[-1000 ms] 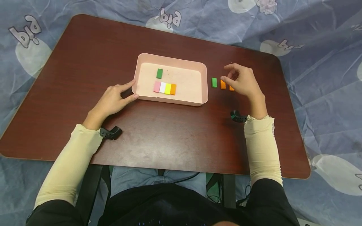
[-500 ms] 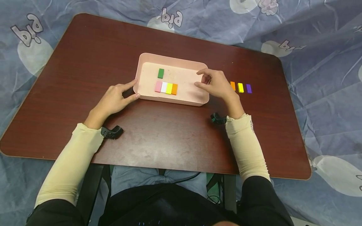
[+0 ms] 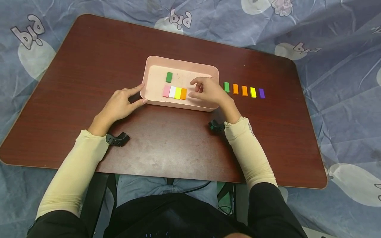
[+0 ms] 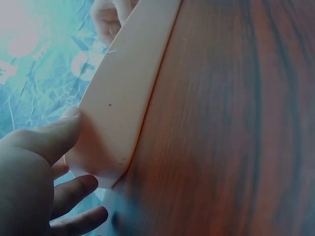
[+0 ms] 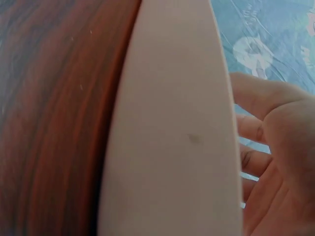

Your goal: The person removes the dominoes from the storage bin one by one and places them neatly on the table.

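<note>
A shallow pale pink tray (image 3: 201, 107) stands on the table. Inside, pink (image 3: 166, 91), white (image 3: 172, 92), yellow (image 3: 177, 93) and orange (image 3: 183, 94) blocks sit side by side, with a dark green block (image 3: 169, 77) behind them. My left hand (image 3: 116, 104) touches the tray's left end with its thumb and index finger straight and spread. My right hand (image 3: 208, 91) hovers over the tray's right half, beside the orange block. Its thumb and index finger are apart, with nothing visible between them. In the right wrist view, the tray's wall partly hides its fingers (image 5: 253, 129).
Right of the tray, a spaced row on the brown table (image 3: 166, 142) holds a green block (image 3: 226, 87), two orange blocks (image 3: 235, 89), a yellow block (image 3: 253, 92) and a purple block (image 3: 262, 93). Patterned blue cloth (image 3: 342, 99) surrounds the table.
My right hand has moved left from above the row of loose blocks to over the tray, uncovering the row. My left hand stays at the tray's left end. The blocks inside keep their arrangement.
</note>
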`<move>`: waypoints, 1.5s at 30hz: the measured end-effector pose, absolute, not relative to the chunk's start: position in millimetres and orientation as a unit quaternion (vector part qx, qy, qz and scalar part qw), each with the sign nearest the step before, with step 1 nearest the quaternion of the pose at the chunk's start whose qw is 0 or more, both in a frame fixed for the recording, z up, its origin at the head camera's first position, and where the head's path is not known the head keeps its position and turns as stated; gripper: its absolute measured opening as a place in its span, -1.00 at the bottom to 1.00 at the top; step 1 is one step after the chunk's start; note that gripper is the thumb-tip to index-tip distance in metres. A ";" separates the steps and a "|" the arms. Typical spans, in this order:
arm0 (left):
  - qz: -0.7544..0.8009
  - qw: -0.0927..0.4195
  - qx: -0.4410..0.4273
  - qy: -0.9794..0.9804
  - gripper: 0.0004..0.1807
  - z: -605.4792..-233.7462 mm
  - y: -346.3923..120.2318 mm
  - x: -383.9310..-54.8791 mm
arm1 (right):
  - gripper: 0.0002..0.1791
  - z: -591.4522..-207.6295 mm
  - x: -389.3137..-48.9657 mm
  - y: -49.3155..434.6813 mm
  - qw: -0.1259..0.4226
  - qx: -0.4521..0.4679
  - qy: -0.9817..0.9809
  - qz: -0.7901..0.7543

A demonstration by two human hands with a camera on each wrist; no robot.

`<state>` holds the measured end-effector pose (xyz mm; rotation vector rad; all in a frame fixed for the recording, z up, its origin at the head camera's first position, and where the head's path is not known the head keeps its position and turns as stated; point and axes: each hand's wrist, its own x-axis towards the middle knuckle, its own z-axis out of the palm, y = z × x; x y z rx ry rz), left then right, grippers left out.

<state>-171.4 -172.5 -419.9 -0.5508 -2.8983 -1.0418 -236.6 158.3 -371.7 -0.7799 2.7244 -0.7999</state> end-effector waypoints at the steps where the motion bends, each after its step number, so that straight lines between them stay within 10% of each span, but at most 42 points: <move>1: -0.333 0.007 -0.176 -0.926 -0.30 -420.2 -172.5 -171.5 | -0.55 -372.9 -236.6 156.1 0.102 -0.262 0.922 -0.267; 45: -0.331 0.020 -0.183 -0.925 -0.31 -419.5 -172.4 -169.7 | -0.49 -364.8 -231.4 159.2 0.108 -0.235 0.935 -0.244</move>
